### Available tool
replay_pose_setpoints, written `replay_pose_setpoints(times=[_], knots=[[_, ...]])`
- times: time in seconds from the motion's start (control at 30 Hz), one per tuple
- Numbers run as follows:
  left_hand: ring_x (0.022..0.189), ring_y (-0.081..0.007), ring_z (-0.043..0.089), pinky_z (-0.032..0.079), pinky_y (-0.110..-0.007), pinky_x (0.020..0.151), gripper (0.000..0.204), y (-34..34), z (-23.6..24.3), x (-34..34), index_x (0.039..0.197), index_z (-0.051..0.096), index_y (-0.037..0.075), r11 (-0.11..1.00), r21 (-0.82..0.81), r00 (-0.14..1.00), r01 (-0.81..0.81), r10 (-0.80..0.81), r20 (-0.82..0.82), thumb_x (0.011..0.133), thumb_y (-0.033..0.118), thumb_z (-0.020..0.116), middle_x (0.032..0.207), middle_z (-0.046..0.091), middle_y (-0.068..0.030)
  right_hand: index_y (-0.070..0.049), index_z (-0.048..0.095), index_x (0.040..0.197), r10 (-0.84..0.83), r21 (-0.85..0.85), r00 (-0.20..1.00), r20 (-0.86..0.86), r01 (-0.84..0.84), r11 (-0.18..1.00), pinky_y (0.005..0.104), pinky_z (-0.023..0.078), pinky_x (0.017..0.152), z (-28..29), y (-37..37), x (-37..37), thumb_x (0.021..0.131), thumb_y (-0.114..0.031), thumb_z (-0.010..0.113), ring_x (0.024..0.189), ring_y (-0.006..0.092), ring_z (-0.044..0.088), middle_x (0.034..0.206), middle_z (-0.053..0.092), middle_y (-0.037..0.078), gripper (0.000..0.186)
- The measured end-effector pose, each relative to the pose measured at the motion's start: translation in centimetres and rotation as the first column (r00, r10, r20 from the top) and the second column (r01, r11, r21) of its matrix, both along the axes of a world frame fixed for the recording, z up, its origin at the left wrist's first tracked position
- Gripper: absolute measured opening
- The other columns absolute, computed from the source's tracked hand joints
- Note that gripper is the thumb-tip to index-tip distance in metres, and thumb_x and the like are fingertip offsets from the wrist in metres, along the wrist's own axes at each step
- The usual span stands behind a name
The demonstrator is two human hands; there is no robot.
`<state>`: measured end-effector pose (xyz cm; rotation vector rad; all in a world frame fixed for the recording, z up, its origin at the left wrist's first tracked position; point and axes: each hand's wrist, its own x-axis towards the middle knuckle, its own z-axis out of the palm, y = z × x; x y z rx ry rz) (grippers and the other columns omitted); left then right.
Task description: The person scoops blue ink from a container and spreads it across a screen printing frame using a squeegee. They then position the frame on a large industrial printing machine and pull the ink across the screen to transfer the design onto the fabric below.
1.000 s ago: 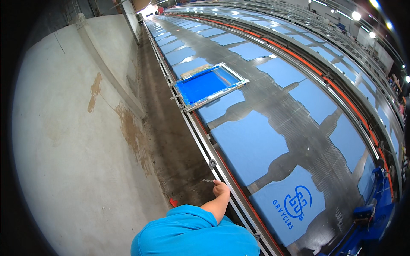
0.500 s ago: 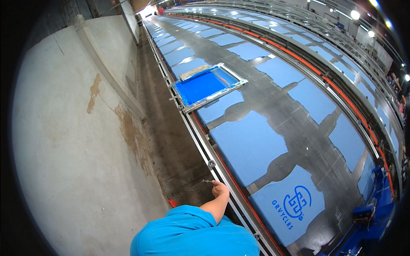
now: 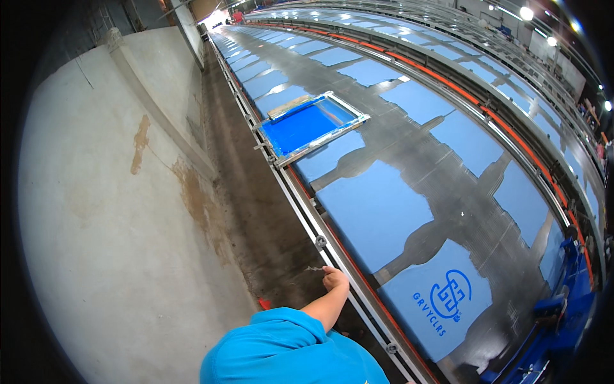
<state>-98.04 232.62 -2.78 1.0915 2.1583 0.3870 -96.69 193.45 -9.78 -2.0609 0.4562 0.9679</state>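
Observation:
My left hand [image 3: 334, 279] reaches forward from a bright blue sleeve, just beside the pale metal rail of the long table. Its fingers are closed on a thin, greyish, crooked strip [image 3: 314, 268] that sticks out to the left; what it is I cannot make out. Right of the hand, a light blue fabric panel [image 3: 409, 313] lies flat, bearing a darker blue printed emblem [image 3: 451, 296] with lettering. Farther along sits a screen-printing frame [image 3: 320, 148] with blue ink [image 3: 300, 130] spread over its mesh and a bar across its far side. My right hand is out of view.
Unprinted blue panels [image 3: 377, 214] lie in rows on the dark tabletop [image 3: 409, 166]. A blue machine [image 3: 550, 320] stands at the lower right. Along the left runs a stained wall [image 3: 96, 192], with a narrow aisle floor [image 3: 224, 141] and a red object [image 3: 264, 303] on it.
The view has shifted slightly, so the near panel and rail sit a little farther right. My left hand still grips the strip, a touch higher in the picture. The printing frame stays put.

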Motion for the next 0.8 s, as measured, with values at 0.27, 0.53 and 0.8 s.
replay_pose_setpoints(times=[0.27, 0.53, 0.8], knots=[[0.124, -0.0443, 0.058, 0.045, -0.050, 0.106, 0.087, 2.2, -4.2, -4.5, 0.132, 0.061, -0.006, 0.930, -0.077, 0.864, 0.360, -0.301, 0.403, 0.105, 0.064, 0.019, 0.134, 0.061, -0.0326, -0.002, 0.067, 0.085, -0.071, -0.011, 0.993, 0.097, 0.072, 0.997, 0.0435, 0.051, 0.055, 0.8, 4.2, -7.7, 0.106, -0.041, 0.050, 0.056, 0.0276, 0.062, 0.070, 0.065, 0.014, 0.047], [0.086, -0.0273, 0.073, 0.058, -0.043, 0.072, 0.085, 20.1, -8.3, -25.0, 0.126, 0.067, -0.001, 0.383, -0.326, 0.502, 0.864, -0.690, 0.521, 0.098, 0.075, 0.040, 0.111, 0.074, -0.0167, -0.001, 0.067, 0.083, -0.123, -0.125, 0.991, 0.056, 0.129, 0.984, 0.0444, 0.051, 0.056, -0.1, 13.3, -23.2, 0.107, -0.041, 0.049, 0.056, 0.0285, 0.062, 0.070, 0.066, 0.015, 0.050], [0.082, -0.0356, 0.069, 0.054, -0.045, 0.074, 0.060, 40.7, -11.1, -47.3, 0.104, 0.071, -0.006, 0.601, -0.336, 0.636, 0.725, -0.771, -0.006, 0.101, 0.051, 0.053, 0.093, 0.071, -0.0228, -0.001, 0.068, 0.084, 0.195, -0.083, 0.942, 0.274, -0.179, 0.980, 0.0422, 0.053, 0.059, -4.1, 28.2, -23.7, 0.107, -0.042, 0.050, 0.062, 0.0267, 0.067, 0.074, 0.069, 0.015, 0.051]])
